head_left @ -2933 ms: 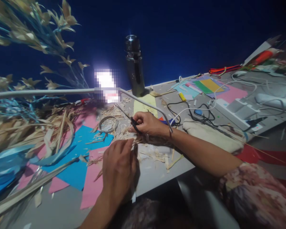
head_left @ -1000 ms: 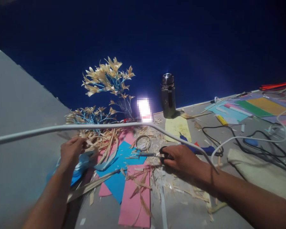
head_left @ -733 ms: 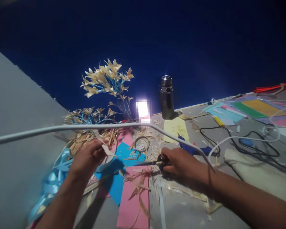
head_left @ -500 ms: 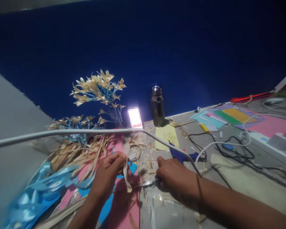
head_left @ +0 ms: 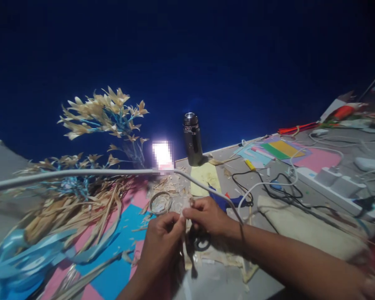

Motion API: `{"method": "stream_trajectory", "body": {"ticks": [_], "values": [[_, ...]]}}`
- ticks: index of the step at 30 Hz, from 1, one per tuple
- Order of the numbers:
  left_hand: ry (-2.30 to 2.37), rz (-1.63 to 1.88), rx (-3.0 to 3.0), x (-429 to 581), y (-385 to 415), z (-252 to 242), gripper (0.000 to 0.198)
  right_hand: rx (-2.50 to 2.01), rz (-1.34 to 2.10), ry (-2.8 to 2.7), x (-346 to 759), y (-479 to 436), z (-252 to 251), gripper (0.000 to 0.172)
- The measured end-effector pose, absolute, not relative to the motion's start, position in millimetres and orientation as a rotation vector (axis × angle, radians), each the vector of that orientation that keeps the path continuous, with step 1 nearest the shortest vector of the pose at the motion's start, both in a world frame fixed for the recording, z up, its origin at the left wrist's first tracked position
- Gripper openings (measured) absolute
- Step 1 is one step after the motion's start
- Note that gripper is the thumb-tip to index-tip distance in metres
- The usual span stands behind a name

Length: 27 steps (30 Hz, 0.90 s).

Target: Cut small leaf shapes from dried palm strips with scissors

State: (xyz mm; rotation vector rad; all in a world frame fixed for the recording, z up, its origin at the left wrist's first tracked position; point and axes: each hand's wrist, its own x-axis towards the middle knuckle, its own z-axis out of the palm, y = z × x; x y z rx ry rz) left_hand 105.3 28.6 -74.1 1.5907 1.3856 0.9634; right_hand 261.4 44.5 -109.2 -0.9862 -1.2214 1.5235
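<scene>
My left hand is closed in a pinch on a pale dried husk strip, whose lower end hangs below the fingers. Against it, fingertip to fingertip, my right hand is also closed, pinching at the top of the strip. Dark scissors hang under the right palm with a handle loop showing; the blades are mostly hidden. Just beyond the hands lies a roll of tape. A blue glue gun rests partly behind the right hand.
A white cable crosses in front of the hands. Husk flowers, a dark flask and a bright pixelated screen stand behind. Husk strips and blue ribbon lie left; a power strip lies right.
My right hand has moved left and met my left hand at the husk strip. The scissors, earlier with blades pointing left, now hang below the right hand. The view has turned right.
</scene>
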Motion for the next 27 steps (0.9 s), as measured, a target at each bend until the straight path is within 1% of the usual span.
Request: {"method": "stream_trajectory", "body": {"ticks": [4,8,10,14,17,22,25,27], "values": [[1.299,0.898,1.377,104,29,-87,0.029,-0.983,1.498,-1.025,254,41,-125,0.034],[1.17,0.868,1.072,102,29,-96,0.007,-0.935,1.5,-0.963,257,42,-125,0.036],[1.122,0.858,0.971,103,27,-95,0.002,-0.943,1.485,-0.928,258,44,-122,0.039],[1.111,0.832,0.81,105,24,-91,0.007,-1.012,1.467,-0.873,261,48,-111,0.039],[1.096,0.835,0.778,104,24,-91,0.004,-1.038,1.402,-0.883,265,51,-105,0.04],[1.107,0.857,0.816,106,24,-93,0.005,-1.056,1.282,-0.969,272,55,-103,0.04],[1.109,0.91,0.856,107,22,-95,0.014,-1.045,1.234,-0.947,271,56,-105,0.038],[1.116,0.941,0.894,108,21,-98,0.021,-1.013,1.286,-0.919,268,53,-108,0.036]]}}
